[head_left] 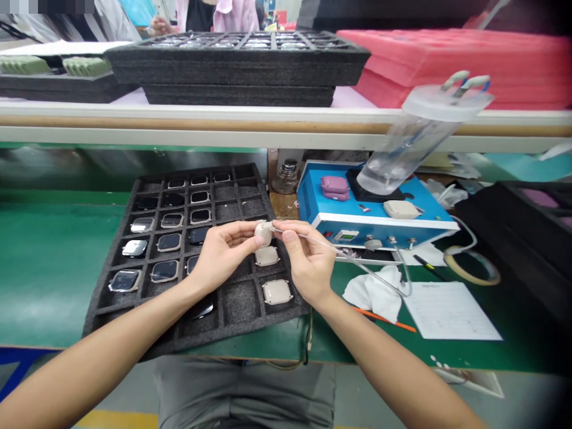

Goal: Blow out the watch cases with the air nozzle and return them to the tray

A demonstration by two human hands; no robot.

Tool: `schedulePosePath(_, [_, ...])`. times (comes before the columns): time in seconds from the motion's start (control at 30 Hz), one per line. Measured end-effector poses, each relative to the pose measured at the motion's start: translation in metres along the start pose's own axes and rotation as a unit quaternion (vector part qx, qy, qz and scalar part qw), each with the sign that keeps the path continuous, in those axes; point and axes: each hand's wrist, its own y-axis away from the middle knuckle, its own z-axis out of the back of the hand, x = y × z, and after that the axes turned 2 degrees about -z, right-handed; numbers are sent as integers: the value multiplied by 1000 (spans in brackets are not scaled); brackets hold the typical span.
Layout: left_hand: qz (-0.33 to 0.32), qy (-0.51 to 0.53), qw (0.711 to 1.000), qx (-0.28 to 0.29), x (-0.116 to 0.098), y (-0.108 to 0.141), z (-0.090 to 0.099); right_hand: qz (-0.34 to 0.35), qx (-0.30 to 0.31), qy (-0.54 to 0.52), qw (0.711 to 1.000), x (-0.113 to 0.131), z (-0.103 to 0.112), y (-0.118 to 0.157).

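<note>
The left hand (218,253) pinches a smooth, rounded beige casing (263,233) in a narrow grip. The right hand (306,262) holds a thin clear tube (357,262) against it, above the coarse black foam tray (120,304)

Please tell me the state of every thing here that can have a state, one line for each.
Left hand: closed around the beige case.
Right hand: pinching the thin clear tube at the case.
Beige case: lifted above the foam tray.
Foam tray: partly filled; several cells empty.
Two beige cases: lying in tray cells.
Clear jar: tilted, lid on.
Blue box: pink case on top.
</note>
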Motion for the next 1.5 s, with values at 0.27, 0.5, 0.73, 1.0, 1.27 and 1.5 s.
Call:
schedulePosePath(0.27, [-2, -11, 1000, 2, -1, 0, 0, 12, 2, -14, 1000, -2, 0, -2])
schedulePosePath(0.5, [-7, -11, 1000, 3, -1, 0, 2, 11, 2, -14, 1000, -3, 0, -2])
schedulePosePath(0.73, [-5, -8, 1000, 2, -1, 0, 1, 13, 1, -11, 1000, -3, 0, -2])
schedulePosePath(1.0, [-4, -9, 1000, 0, 0, 0, 1, 9, 2, -6, 1000, -2, 0, -2])
schedulePosePath(1.27, [4, -9, 1000, -6, -3, 0, 0, 11, 5, -10, 1000, -2, 0, -1])
schedulePosePath(1.5, [7, -11, 1000, -7, -4, 1, 0, 10, 6, 0, 1000, -2, 0, -1])
